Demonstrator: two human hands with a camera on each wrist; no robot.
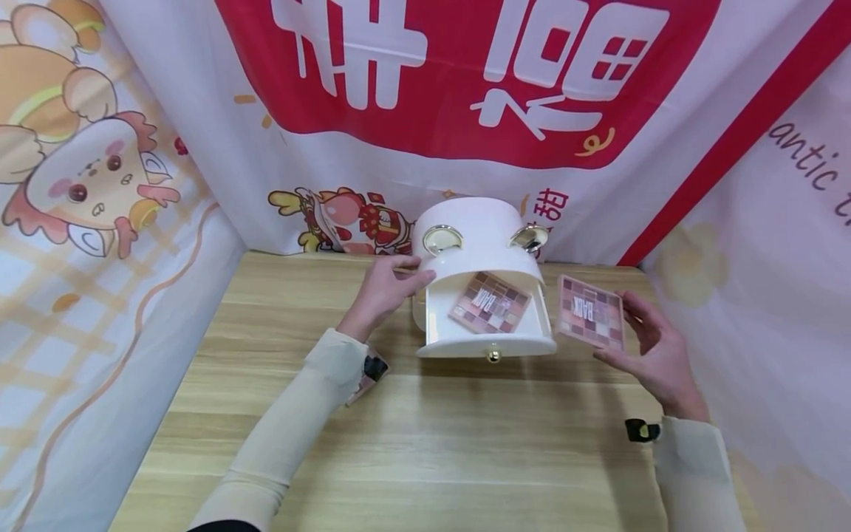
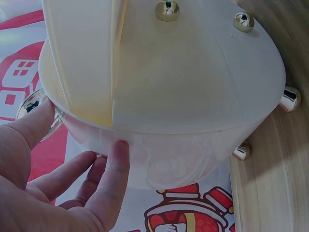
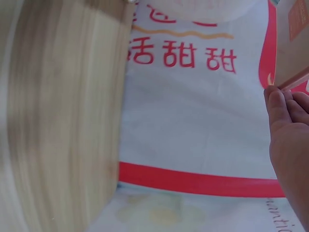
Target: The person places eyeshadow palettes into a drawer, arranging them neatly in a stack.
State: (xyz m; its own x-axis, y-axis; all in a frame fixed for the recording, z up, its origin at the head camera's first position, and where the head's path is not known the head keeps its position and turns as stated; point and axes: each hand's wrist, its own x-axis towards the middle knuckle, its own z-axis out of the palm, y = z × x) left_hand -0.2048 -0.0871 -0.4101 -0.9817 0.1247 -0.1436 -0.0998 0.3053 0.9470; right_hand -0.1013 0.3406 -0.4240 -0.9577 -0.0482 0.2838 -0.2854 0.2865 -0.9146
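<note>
Held palette [image 1: 590, 313] tilted, edge toward drawer [image 1: 459, 347]

I watch the person's left hand [image 1: 387, 292] touch the side of a white storage box [image 1: 475, 222], while the right hand [image 1: 658, 358] pinches a pink eyeshadow palette [image 1: 590, 312] just beside the box's pulled-out drawer [image 1: 459, 346] with its gold knob [image 1: 493, 356]. Inside that drawer I make out a similar palette [image 1: 490, 303] lying askew, and a partly hidden flat item [image 1: 362, 389] shows by the left cuff [image 1: 335, 362]. Behind the wood-grain tabletop [image 1: 465, 451] I see a red-and-white printed cloth [image 1: 412, 140], with a cartoon-patterned cloth [image 1: 93, 185] at left.
</note>
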